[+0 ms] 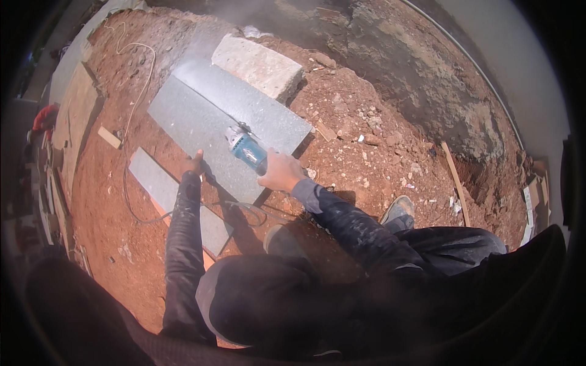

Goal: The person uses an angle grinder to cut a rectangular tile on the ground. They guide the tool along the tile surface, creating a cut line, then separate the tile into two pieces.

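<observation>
My right hand (282,172) is wrapped round the body of a blue angle grinder (247,151). The grinder's metal head sits at a straight dark cut line in a grey stone slab (177,116). Pale dust spreads over the slab's far end. At the slab's left edge, my left hand (193,163) grips the rim, one digit on top; its other fingers are partly hidden. The slab lies tilted on reddish soil, against a thick pale stone block (256,66).
A narrow grey slab strip (177,198) lies below my left hand. A cable (149,67) loops across the soil. Wooden boards (76,116) lie at the left, a thin plank (455,183) at the right. Rubble and a rough earth bank (421,79) rise beyond. My shoe (400,210) stands nearby.
</observation>
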Demonstrator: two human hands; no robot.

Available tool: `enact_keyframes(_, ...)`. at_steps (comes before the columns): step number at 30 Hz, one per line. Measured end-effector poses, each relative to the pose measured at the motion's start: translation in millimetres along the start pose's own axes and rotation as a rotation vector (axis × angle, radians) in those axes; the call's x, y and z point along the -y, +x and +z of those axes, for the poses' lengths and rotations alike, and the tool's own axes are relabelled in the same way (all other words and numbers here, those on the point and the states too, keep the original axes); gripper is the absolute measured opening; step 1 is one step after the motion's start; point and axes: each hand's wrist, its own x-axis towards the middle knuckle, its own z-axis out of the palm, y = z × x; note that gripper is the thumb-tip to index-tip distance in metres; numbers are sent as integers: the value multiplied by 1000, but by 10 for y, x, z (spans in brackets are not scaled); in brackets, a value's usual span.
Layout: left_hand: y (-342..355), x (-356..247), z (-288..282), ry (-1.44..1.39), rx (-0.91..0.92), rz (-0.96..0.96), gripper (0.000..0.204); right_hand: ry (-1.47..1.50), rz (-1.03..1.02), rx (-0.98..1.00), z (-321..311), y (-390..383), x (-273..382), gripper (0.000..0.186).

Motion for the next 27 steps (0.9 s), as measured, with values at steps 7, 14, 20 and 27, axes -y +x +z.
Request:
enact_keyframes(7, 145, 186, 77, -64, -104, 14, 46, -4, 17, 28, -11, -21, 22, 60)
enact_keyframes(14, 85, 138, 107, -69, -101, 14, 48, -16, 33, 26, -42, -83, 4, 61)
enact_keyframes(20, -58, -93, 70, -14, -106, 17, 50, -39, 25, -9, -6, -92, -79, 62)
enact_keyframes(27, 2, 45, -45, -40, -95, -52, 57, -40, 6, 13, 33, -93, -44, 61)
